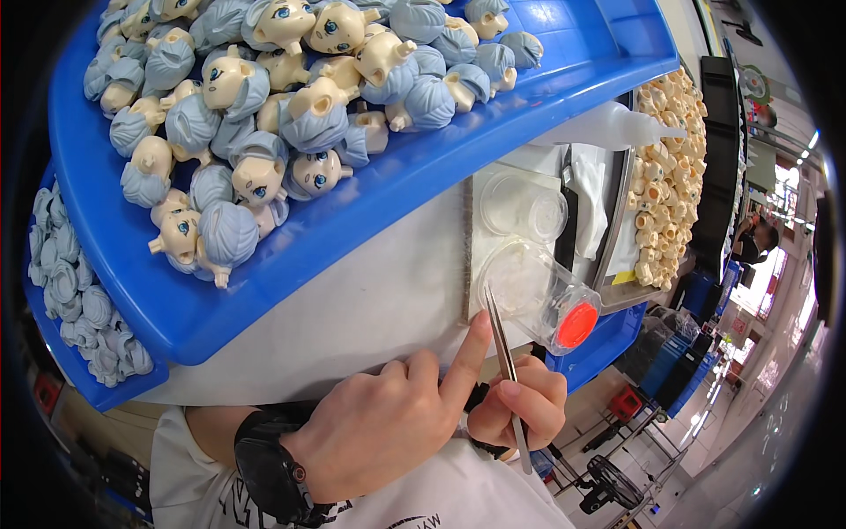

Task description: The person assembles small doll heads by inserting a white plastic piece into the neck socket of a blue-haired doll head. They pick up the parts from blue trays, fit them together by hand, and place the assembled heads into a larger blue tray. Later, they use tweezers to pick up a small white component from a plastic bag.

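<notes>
My right hand (522,404) grips a pair of metal tweezers (500,338) between thumb and fingers, tips pointing up and away from me. My left hand (379,419) has its index finger stretched out, the fingertip beside the tweezers near their tips. Its other fingers are loosely bent, and nothing shows in them. Whether a tiny piece sits on that fingertip I cannot make out. Just beyond the tweezers lies a clear plastic container (533,280) with an orange-red round end (577,325). A clear round dish (520,208) stands behind it.
A large blue tray (352,229) holds many blue-haired doll heads (233,84). Blue-grey hair parts (75,286) fill another bin at left. Beige parts (667,181) lie in a metal tray at right. A white squeeze bottle (608,126) lies near the blue tray's edge.
</notes>
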A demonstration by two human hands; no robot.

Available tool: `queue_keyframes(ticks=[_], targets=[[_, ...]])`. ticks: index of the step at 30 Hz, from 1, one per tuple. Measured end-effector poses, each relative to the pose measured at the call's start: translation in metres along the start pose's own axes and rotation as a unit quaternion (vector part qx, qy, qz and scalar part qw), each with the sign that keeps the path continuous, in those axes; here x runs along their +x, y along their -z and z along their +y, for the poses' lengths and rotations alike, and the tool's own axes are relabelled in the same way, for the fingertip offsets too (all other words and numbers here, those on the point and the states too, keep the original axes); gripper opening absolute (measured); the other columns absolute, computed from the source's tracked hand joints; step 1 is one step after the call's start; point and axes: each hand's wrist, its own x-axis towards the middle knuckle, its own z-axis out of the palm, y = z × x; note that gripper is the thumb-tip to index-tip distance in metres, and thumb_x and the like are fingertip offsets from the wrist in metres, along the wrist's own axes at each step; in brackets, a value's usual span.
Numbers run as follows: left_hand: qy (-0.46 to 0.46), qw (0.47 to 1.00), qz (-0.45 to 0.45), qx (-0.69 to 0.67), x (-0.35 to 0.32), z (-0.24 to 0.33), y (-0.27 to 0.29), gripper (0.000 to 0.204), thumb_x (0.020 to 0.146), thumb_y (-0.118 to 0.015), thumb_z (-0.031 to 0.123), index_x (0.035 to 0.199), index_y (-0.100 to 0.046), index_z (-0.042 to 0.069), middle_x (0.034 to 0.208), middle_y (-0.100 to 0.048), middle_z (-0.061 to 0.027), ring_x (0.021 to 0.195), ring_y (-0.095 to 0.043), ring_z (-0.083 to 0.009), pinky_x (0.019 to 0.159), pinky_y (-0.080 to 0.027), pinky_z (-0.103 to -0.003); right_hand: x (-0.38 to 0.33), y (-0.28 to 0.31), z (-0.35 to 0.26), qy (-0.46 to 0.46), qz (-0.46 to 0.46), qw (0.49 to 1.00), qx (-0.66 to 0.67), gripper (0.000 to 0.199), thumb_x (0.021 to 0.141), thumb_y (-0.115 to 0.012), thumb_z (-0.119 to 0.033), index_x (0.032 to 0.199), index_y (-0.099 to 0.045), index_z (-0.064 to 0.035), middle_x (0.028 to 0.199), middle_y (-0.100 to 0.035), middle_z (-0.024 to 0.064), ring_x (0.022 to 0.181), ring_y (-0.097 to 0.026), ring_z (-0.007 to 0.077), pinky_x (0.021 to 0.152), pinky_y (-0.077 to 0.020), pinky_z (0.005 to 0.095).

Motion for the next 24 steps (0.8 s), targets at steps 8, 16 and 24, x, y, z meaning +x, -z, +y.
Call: queue_keyframes(ticks=[8,16,24], targets=[[0.004,1.000,0.000,-0.007,-0.0007,-0.0005,-0.0013,0.055,0.071,-0.052,0.011,0.122,-0.042,-0.005,0.059,-0.042,-0.0029,0.045,-0.050,-0.0113,0.037,-0.042,-0.022,-0.0001,-0.0005,0.0022,0.003,-0.015,1.000,0.003,0.044,0.049,-0.062,0.010,0.090,-0.055,-0.0037,0.069,-0.047,0.0064,0.041,-0.042,0.0140,0.037,-0.0288,0.0247],[-0.003,1.000,0.002,-0.008,-0.0006,-0.0011,-0.0004,0.055,0.071,-0.052,0.010,0.123,-0.041,-0.006,0.058,-0.041,-0.0022,0.045,-0.049,-0.0107,0.036,-0.041,-0.022,0.0000,-0.0020,0.0020,0.016,-0.013,0.999,-0.031,0.042,0.052,-0.062,0.009,0.091,-0.056,-0.0065,0.070,-0.047,0.0055,0.042,-0.043,0.0139,0.037,-0.0294,0.0252],[-0.001,1.000,0.007,-0.005,-0.0004,-0.0013,-0.0016,0.054,0.071,-0.052,0.011,0.122,-0.042,-0.006,0.057,-0.041,-0.0016,0.045,-0.048,-0.0100,0.036,-0.041,-0.022,-0.0003,-0.0023,0.0034,0.029,-0.019,0.999,-0.038,0.040,0.050,-0.063,0.007,0.087,-0.060,-0.0075,0.070,-0.045,0.0038,0.042,-0.039,0.0127,0.036,-0.0267,0.0251]])
